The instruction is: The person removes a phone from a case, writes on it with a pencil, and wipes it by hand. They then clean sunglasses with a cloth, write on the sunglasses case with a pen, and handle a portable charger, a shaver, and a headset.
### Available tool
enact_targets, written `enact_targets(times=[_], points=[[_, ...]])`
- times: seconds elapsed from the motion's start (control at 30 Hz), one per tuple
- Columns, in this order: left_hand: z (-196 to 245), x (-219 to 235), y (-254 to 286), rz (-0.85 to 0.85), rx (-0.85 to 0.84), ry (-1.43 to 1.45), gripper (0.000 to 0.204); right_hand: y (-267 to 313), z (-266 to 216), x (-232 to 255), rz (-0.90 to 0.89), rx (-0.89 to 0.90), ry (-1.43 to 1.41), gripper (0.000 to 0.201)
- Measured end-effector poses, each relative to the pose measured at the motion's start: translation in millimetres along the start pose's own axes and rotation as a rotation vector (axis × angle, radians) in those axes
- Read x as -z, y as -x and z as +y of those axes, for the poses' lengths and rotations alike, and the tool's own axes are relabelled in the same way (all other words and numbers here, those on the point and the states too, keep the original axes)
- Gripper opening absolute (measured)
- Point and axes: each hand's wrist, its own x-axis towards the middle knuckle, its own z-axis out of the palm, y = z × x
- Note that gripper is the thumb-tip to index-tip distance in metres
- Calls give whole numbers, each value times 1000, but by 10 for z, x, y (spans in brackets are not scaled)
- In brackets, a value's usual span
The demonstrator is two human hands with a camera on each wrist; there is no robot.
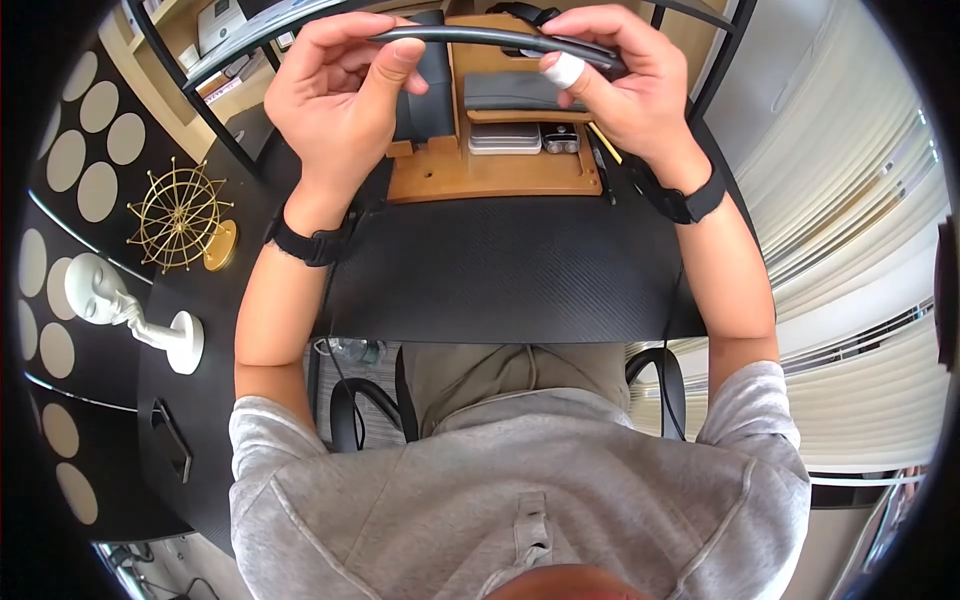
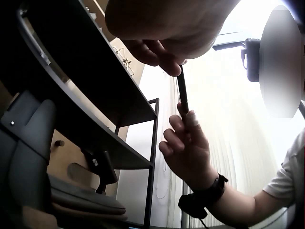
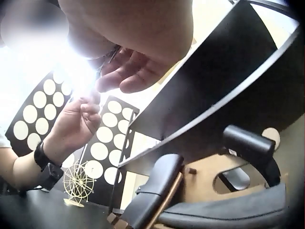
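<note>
Both hands hold up a slim black bar-like thing, raised high over the far side of the desk. It shows as a narrow, glossy dark strip in the head view, and I cannot tell its kind. At its left end, my left hand pinches it between thumb and fingers. My right hand grips the other end, with a white wrap round the thumb. From the left wrist, the strip runs between the two hands, with the right hand lower down.
Behind the hands stands a wooden organizer with dark cases. A black shelf rises above the desk. A golden Ferris wheel model and a white face sculpture stand on the left. Blinds hang on the right.
</note>
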Motion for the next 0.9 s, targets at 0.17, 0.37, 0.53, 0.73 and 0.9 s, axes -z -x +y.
enact_targets(times=[0.17,0.37,0.53,0.73,0.9], points=[[157,-71,-50,27,-149,76,23,-105,-106,86,34,335,235,26],[396,-110,-70,23,-251,80,26,-138,-290,92,61,506,40,33],[530,-74,-79,-39,-311,-53,32,-159,-388,41,0,563,-297,33],[566,-56,-79,-51,-329,-143,32,-151,-529,239,-139,540,-51,30],[544,-42,-82,-57,-348,-161,33,-157,-567,151,-43,570,-54,34]])
